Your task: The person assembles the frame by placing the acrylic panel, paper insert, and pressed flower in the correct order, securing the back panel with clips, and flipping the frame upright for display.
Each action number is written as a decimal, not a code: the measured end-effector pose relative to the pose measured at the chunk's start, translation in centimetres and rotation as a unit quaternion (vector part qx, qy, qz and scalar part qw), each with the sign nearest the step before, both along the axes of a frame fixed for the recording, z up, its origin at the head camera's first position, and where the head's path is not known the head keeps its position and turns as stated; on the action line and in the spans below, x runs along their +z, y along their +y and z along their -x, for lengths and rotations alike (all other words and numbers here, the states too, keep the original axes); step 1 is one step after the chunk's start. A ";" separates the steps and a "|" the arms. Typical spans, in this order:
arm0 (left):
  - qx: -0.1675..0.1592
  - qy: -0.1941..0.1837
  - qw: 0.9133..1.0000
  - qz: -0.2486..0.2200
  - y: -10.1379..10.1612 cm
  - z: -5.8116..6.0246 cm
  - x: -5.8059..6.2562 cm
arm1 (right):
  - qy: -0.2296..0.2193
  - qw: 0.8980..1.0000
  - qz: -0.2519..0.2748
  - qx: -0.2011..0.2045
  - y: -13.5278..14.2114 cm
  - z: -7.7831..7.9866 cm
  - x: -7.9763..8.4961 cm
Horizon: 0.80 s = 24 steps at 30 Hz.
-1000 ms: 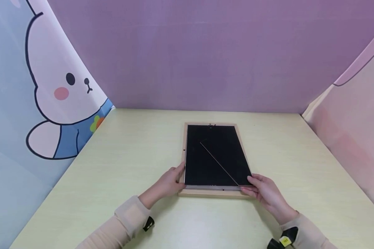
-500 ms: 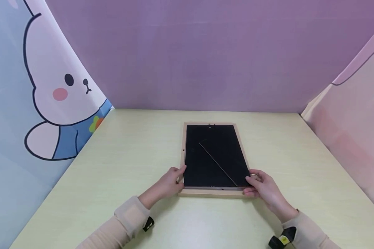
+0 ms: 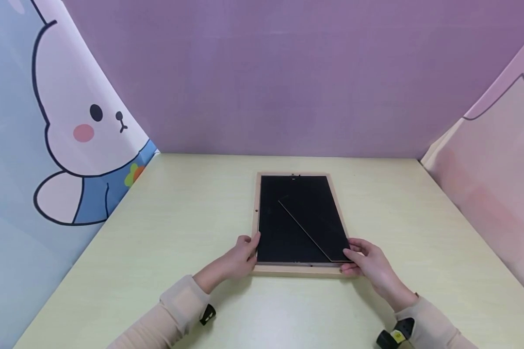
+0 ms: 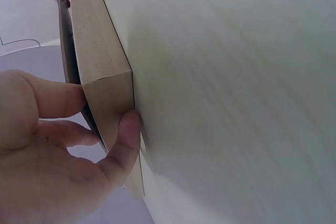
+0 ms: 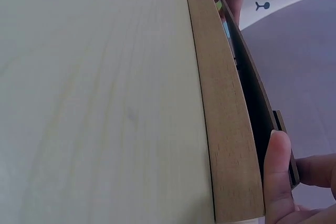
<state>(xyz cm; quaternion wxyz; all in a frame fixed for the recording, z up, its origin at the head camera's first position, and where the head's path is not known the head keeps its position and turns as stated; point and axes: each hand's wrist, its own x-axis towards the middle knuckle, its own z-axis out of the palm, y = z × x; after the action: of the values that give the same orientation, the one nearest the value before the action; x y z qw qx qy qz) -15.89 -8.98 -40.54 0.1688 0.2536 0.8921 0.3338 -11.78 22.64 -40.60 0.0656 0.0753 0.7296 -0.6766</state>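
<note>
A light wooden picture frame (image 3: 284, 273) lies back side up on the table. Over it sits its black backing board (image 3: 303, 218), with a folded stand leg (image 3: 320, 220) on top; both wrist views show a dark gap under the board's near part. My left hand (image 3: 237, 257) holds the board's near left edge. In the left wrist view, one of its fingertips (image 4: 129, 127) touches the outer side of the wooden frame. At the near right corner, my right hand (image 3: 375, 269) pinches the board, thumb on top and fingers beneath.
The pale wooden table (image 3: 192, 208) spreads around the frame. A purple wall (image 3: 288, 82) stands behind it. A blue panel with a cartoon rabbit (image 3: 87, 140) rises at the left, a pink panel (image 3: 489, 184) at the right.
The board's near edge has come slightly closer to me, narrowing the pale strip along the frame's front. The right fingers have shifted along the corner; the left thumb sits a little lower.
</note>
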 end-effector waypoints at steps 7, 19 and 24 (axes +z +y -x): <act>-0.001 -0.002 1.000 0.003 0.1 -0.2 0.1 | -0.001 1.000 -0.002 -0.002 -0.1 0.0 0.0; 0.025 -0.014 1.000 -0.001 0.2 -0.2 -0.1 | 0.002 0.997 -0.071 0.011 0.0 -0.1 0.5; 0.022 0.005 1.000 -0.005 0.2 -0.2 -0.1 | 0.005 0.994 -0.109 0.032 0.2 0.0 0.7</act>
<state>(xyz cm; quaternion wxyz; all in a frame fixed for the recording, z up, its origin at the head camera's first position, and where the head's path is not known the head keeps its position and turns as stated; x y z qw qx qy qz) -15.64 -8.78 -40.68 0.1551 0.2367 0.8965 0.3408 -11.78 22.84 -39.90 0.0747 0.0550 0.8011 -0.5913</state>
